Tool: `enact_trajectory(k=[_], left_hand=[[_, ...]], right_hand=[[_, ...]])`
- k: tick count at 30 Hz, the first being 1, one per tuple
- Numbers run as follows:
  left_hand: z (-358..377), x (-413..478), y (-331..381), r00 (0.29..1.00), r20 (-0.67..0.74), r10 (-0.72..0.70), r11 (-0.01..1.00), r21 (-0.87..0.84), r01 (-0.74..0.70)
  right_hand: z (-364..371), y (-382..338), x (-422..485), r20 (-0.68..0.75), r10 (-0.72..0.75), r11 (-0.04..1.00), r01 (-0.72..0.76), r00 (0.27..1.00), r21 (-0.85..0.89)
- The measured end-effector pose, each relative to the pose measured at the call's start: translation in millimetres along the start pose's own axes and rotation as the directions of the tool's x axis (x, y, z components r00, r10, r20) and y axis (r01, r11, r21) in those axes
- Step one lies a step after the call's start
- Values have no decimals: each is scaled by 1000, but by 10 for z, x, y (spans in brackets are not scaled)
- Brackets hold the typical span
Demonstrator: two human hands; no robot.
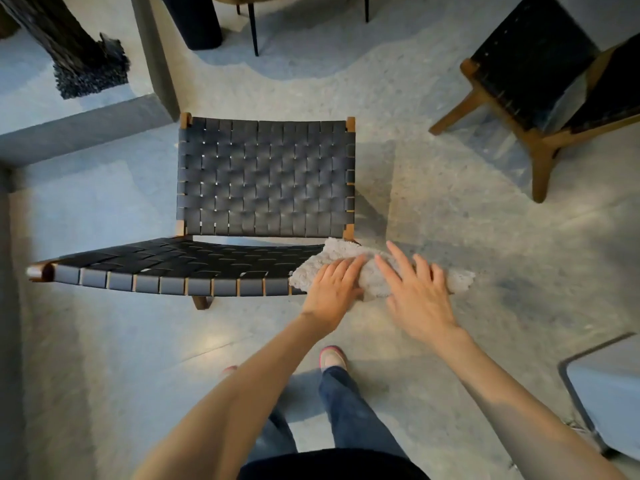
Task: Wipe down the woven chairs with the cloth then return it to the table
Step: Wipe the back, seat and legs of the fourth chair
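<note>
While the person stands over a low woven chair [266,178], both hands lie on a fluffy grey cloth [346,251] at the right end of the seat. The cloth is bunched there, and its right part hangs past the seat edge over the floor [450,209]. The left hand [332,289] rests flat on the cloth's near left side, fingers fairly straight and close together, pointing toward the chair back. The right hand [419,292] presses on the cloth just beside it, fingers spread and straight. Neither hand is curled round the cloth; the two almost touch at the fingertips. The chair has black straps on a wooden frame, with its back facing the person across the seat. A second chair [540,74] of the same kind stands well apart at the upper right. Below the arms, a shoe [332,356] and blue trouser legs [349,410] show on the speckled grey floor.
</note>
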State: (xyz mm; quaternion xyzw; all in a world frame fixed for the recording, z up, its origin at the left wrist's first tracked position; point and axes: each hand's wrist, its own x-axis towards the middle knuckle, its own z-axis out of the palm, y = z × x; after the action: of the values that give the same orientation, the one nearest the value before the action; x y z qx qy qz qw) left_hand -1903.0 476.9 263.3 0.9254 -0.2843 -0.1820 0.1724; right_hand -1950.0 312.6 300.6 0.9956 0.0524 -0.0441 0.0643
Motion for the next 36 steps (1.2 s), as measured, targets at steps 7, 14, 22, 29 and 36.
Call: enact_trajectory(k=[7,14,22,29,36], left_hand=[[2,-122,-140,995,-90,-32,993,-116,22],[37,-267,-199,987,-153,-53,999,-22,50],[16,-314,-23,957,-270,-103,993,-91,81],[80,-462,27,966,-255,-49,999,-32,42],[230,-1191,-178,960,-278,-42,988,-154,-1]], right_hand=[[251,-322,138,352,285,645,-450,892,618],[343,-361,169,222,292,698,-366,930,615],[166,-371,147,222,312,751,-383,924,538],[94,-408,-187,149,410,677,-410,900,611],[115,-947,-820,77,381,572,-300,921,763]])
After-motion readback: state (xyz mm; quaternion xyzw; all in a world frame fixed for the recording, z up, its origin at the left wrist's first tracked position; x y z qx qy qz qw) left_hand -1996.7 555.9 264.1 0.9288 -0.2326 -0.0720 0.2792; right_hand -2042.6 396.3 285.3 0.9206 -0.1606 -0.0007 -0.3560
